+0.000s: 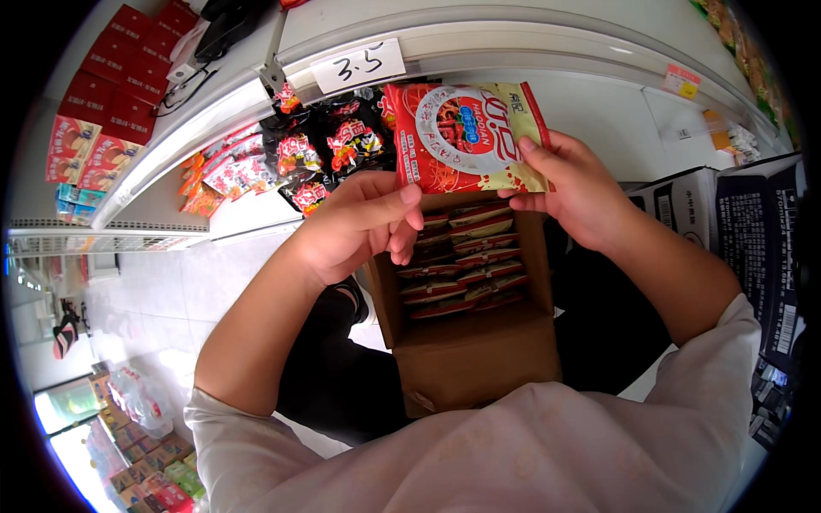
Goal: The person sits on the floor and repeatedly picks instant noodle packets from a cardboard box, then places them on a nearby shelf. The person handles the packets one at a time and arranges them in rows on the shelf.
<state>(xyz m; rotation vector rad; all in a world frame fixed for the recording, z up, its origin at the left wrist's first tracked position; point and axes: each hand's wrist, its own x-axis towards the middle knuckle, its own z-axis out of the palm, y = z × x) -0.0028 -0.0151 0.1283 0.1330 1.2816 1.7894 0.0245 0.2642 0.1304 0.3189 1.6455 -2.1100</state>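
Observation:
My right hand (564,186) grips the right end of a red and yellow snack packet (468,138), thumb on its printed front. At the packet's lower left corner is my left hand (369,221), its thumb tip at the edge and its other fingers curled below; whether it pinches the packet is hard to tell. Beneath them, an open cardboard box (474,359) between my legs holds rows of similar packets (462,256) standing on edge. Black snack packets (349,141) lie on the shelf behind my left hand.
A handwritten price card (358,65) hangs on the shelf's edge rail. White and orange packets (237,167) lie at the left, below red boxes (102,90) on a higher shelf. Printed cartons (750,224) stand at the right. Bottle packs (141,401) and goods are at the lower left.

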